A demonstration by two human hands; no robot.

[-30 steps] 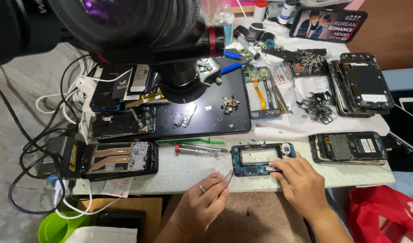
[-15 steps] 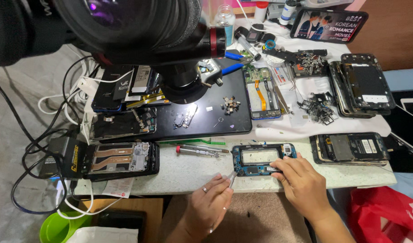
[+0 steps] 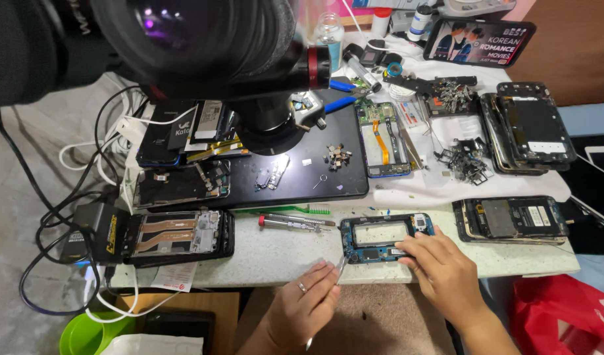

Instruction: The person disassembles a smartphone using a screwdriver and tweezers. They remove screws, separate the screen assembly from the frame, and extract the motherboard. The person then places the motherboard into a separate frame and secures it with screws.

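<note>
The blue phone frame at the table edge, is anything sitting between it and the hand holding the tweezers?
Nothing visible. The left hand holds the tweezers just short of the blue phone frame, with only bare tabletop between. The screwdriver lies off to the side, and the right hand rests on the frame's near right corner.

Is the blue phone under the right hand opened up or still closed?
Opened up: the blue phone frame lies flat with no cover, its inner board exposed, under the right hand.
</note>
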